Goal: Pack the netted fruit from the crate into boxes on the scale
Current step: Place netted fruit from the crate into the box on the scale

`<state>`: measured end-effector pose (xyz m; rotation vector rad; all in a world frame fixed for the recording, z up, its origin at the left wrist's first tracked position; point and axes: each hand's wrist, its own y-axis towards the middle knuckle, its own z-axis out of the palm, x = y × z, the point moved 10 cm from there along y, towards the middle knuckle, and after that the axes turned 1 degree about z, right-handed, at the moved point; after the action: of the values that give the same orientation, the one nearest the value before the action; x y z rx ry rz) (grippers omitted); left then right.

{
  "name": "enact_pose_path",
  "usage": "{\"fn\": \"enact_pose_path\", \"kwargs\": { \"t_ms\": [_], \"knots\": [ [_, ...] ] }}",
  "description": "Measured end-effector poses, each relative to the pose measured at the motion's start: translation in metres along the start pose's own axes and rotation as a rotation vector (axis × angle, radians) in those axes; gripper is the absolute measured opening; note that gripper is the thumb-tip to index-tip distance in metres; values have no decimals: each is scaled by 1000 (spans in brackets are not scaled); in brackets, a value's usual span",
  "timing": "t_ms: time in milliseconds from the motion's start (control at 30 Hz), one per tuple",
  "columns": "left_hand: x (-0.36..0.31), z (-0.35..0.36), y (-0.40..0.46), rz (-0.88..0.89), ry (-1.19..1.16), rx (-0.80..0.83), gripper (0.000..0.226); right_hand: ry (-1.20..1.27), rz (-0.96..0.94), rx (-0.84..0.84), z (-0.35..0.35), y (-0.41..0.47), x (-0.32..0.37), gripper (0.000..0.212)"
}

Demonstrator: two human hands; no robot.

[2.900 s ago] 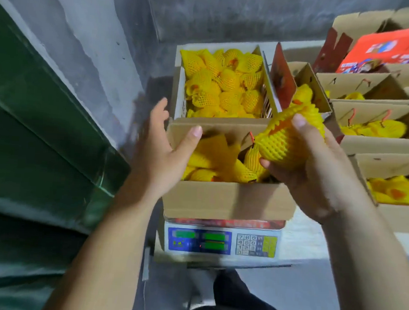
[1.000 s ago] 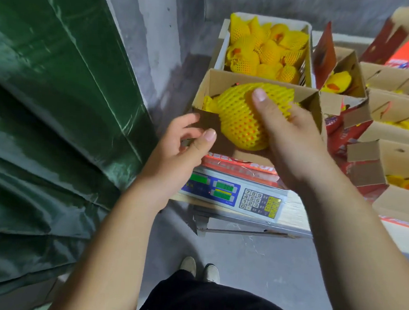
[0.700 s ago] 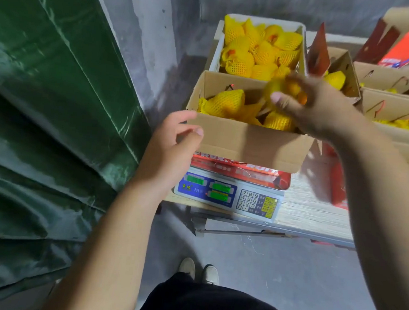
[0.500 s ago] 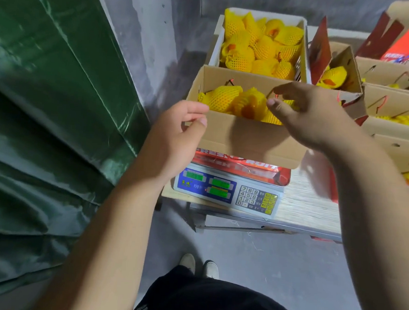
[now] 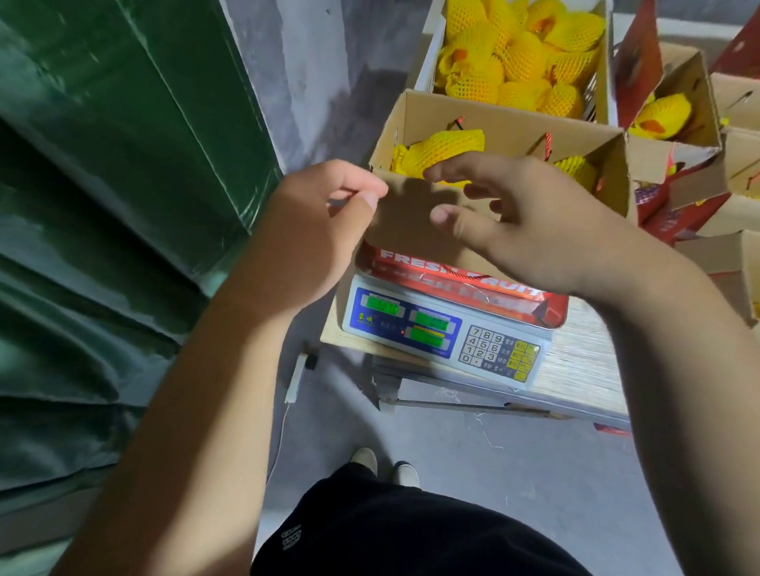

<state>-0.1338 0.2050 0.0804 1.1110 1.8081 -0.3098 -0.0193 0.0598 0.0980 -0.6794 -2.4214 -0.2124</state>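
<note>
- Open brown cardboard box (image 5: 507,121): stands on the scale, its near wall facing the person; netted fruit lies inside at the left and right ends, the middle hidden behind the right hand.
- Yellow foam-netted fruit in the box (image 5: 446,146): lies at the box's left end, long axis running left to right, tilted up toward the right; just beyond the right hand's fingertips.
- White plastic crate of yellow netted fruit (image 5: 608,52): directly behind the box, on the far side; heaped with fruit. This is the supply for the next pick, judged to lie straight ahead of and beyond both hands.
- Right hand (image 5: 526,221): hovers over the box's near rim, fingers spread and loosely bent, holding nothing; the nearer hand to the crate.
- Left hand (image 5: 315,220): at the box's near left corner, fingers curled, thumb against forefinger at the cardboard edge; whether it pinches the edge cannot be told.
- White electronic scale with blue panel and keypad (image 5: 444,333): on a pale bench, green displays lit, digits unreadable.
- Further open cardboard boxes (image 5: 679,97): to the right, some holding netted fruit.
</note>
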Motion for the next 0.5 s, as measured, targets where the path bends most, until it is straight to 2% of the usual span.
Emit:
{"fn": "enact_pose_path", "kwargs": {
  "t_ms": [367,500],
  "knots": [
    [16,0,13,-46,-27,88,18,67,-9,44,10,20,6,39],
    [24,19,23,-84,-115,131,17,110,9,38,12,31,6,40]
  ]
}}
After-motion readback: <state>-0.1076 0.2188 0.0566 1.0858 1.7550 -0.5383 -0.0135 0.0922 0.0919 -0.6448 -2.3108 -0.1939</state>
